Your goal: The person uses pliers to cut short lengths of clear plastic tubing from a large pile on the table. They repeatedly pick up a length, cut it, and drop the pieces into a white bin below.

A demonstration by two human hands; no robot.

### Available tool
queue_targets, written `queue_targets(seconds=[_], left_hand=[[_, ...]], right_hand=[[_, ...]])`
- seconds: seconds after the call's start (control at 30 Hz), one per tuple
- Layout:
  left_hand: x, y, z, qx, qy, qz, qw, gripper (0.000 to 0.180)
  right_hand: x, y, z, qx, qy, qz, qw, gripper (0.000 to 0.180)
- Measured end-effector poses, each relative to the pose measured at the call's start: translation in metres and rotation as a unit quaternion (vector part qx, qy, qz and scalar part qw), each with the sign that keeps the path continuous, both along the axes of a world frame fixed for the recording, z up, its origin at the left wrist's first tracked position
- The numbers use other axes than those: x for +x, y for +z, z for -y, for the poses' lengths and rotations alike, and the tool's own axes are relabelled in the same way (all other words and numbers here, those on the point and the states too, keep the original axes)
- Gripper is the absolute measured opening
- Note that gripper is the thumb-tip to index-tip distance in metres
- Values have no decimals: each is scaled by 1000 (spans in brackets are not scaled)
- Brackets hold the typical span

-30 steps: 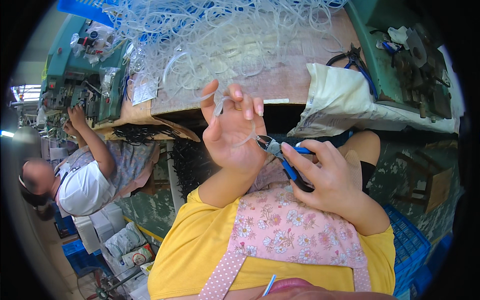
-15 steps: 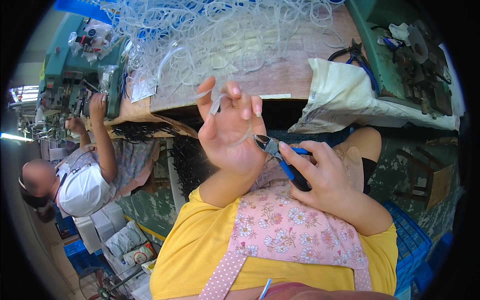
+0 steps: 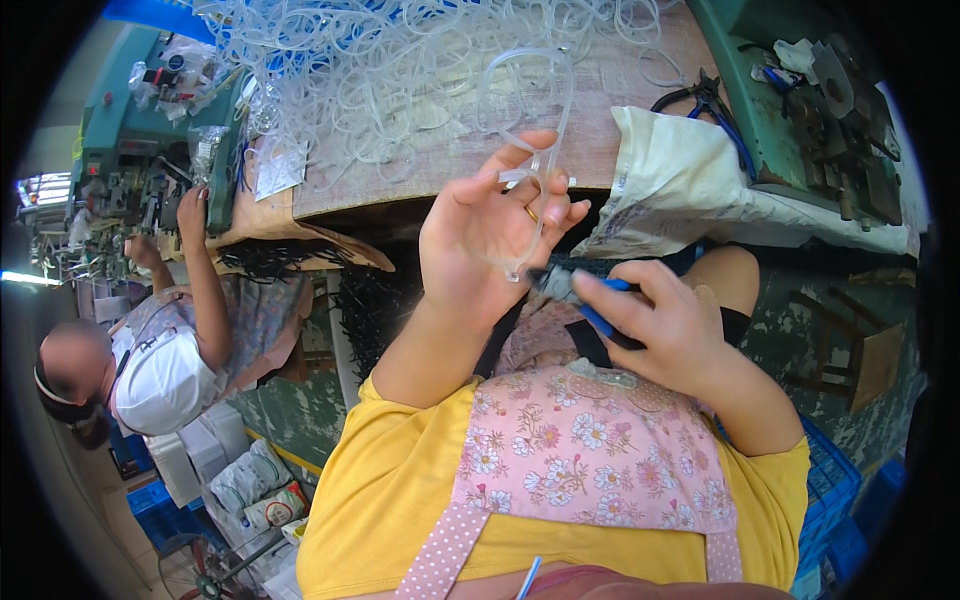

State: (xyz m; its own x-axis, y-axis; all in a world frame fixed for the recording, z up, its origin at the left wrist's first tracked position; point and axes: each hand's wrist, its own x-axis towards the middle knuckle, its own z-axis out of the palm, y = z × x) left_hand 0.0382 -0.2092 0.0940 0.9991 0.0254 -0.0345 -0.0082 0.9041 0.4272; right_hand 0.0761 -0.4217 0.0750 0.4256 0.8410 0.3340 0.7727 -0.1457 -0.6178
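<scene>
My left hand (image 3: 490, 225) is raised in front of the table edge, palm turned toward me. Between its bent fingers it holds a clear plastic strip (image 3: 560, 105), which loops up above the fingertips and also hangs down past the palm. At the strip's lower end is a small clear tab. Wrapped in my right hand (image 3: 665, 315) is a pair of cutting pliers (image 3: 600, 310) with blue and black handles. Their jaws are blurred and lie just right of the strip's lower end, close to my left palm.
Many clear loops (image 3: 400, 70) are heaped on the wooden table (image 3: 640, 90). Further right lie a second pair of pliers (image 3: 708, 100), a white sack (image 3: 650, 180) and a green machine (image 3: 800, 140). A co-worker (image 3: 170, 360) sits at a machine on the left.
My left hand has turned and shifted, and the clear strip now loops up above its fingers. The pliers' jaws have moved slightly right, away from the palm.
</scene>
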Motion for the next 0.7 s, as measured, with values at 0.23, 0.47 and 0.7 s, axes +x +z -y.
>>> queue_targets(seconds=[0.23,0.47,0.7], left_hand=[[3,-7,1,-24,5,9,1000,54],[-1,-42,-1,232,97,109,962,94],[2,-66,10,627,366,250,640,63]], right_hand=[[-6,11,4,-12,-24,-14,1000,72],[4,21,7,8,89,-166,982,72],[4,6,0,232,320,-674,624,86]])
